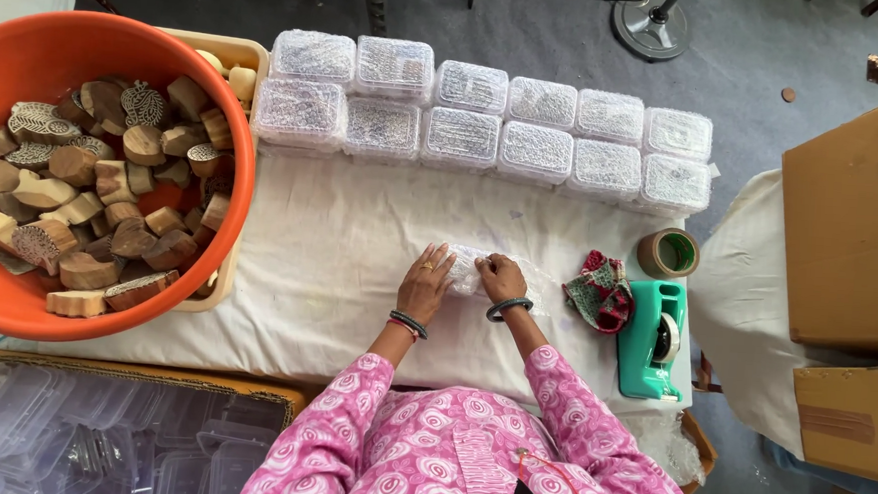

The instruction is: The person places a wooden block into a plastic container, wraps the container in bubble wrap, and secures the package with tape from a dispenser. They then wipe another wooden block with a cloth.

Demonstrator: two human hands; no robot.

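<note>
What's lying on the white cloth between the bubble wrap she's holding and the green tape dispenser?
In the head view, a crumpled red patterned cloth lies between the clear bubble wrap and the green tape dispenser.

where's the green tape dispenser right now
In the head view the green tape dispenser lies on the white table cloth to the person's right, just past the right hand, beside a patterned cloth and below a brown tape roll.

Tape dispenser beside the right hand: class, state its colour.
The tape dispenser is teal green, seen best in the head view.

left hand (425, 283) palm down | right hand (502, 277) curled, fingers bent
</note>
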